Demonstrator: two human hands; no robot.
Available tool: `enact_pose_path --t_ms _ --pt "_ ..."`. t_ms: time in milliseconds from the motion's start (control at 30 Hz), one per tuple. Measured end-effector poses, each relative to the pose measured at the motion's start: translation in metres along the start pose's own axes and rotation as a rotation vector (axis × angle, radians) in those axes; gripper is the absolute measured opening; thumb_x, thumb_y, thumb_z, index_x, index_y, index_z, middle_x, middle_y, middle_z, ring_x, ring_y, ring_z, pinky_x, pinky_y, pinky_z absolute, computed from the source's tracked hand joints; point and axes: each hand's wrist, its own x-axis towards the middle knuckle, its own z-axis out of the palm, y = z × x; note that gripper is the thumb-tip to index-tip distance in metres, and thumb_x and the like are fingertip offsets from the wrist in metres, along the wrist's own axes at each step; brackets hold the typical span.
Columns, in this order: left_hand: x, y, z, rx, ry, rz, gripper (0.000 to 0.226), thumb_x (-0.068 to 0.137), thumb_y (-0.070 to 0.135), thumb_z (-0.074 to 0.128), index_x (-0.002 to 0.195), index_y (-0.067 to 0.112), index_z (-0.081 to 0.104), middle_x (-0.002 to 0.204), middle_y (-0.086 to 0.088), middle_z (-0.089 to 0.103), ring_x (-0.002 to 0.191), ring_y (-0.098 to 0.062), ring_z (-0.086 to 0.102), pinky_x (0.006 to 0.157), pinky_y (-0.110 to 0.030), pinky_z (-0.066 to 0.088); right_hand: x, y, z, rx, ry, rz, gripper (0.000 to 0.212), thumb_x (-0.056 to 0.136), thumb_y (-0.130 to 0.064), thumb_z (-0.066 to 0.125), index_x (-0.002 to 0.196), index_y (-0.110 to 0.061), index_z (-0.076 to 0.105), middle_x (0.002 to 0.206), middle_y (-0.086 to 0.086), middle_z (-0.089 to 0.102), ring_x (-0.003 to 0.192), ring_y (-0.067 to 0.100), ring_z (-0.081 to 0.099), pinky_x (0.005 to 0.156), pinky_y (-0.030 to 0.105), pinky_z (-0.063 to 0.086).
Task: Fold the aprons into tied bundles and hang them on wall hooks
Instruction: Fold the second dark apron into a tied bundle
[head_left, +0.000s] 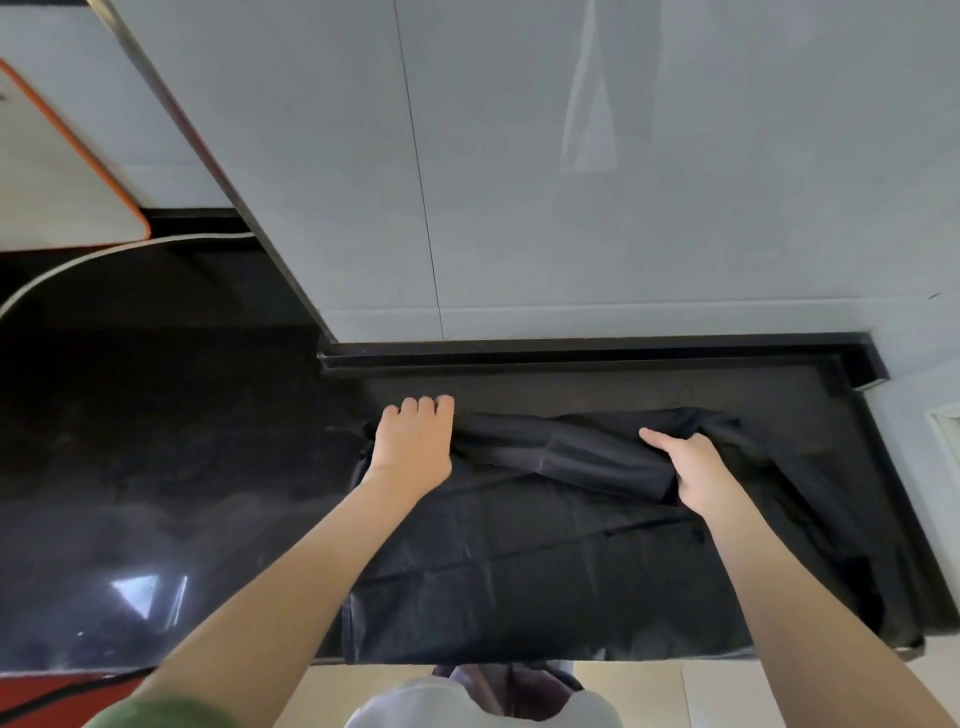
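Black apron (519, 571) lies spread on the dark counter (156, 467), its near hem at the counter's front edge. The left hand (415, 441) curls its fingers together over the far edge. The right hand (693, 470) pinches the turned-over band, thumb on top. I'd judge this the first fold only: bundling, tying and hanging remain, and no hooks show.

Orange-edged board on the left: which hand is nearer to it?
Left. The left hand holds the apron at its left end, below and right of the board; the right hand grips the apron's fold farther right, beyond the left hand.
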Motion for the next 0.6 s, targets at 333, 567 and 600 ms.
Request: enact_pose_path --t_ms 333,567,600 --pt "-0.018 -0.012 0.0 -0.426 -0.474 -0.217 0.068 0.095 0.06 0.036 0.138 0.007 0.04 0.118 -0.011 0.06 0.091 -0.027 0.067 0.075 -0.033 0.053 -0.014 0.002 0.017 -0.901 0.589 -0.141 0.107 0.074 -0.044 0.079 0.144 0.007 0.017 0.147 0.024 0.027 0.133 0.039 0.028 0.106 0.052 0.026" --pt "-0.02 -0.017 0.03 -0.232 -0.411 -0.36 0.07 0.085 0.057 0.062 0.132 0.008 0.044 0.128 -0.011 0.047 0.118 -0.028 0.048 0.087 -0.034 0.046 -0.013 0.012 0.021 -0.753 0.58 -0.099 0.097 0.074 -0.049 0.078 0.137 0.006 0.029 0.141 0.024 0.039 0.129 0.039 0.037 0.104 0.049 0.032" --pt "-0.019 -0.018 0.031 -0.273 -0.441 -0.356 0.06 0.088 0.053 0.06 0.127 0.007 0.05 0.119 -0.009 0.053 0.113 -0.027 0.053 0.081 -0.033 0.046 -0.013 0.014 0.021 -0.736 0.566 -0.071 0.098 0.074 -0.052 0.076 0.138 0.006 0.029 0.141 0.023 0.038 0.129 0.039 0.037 0.105 0.048 0.033"
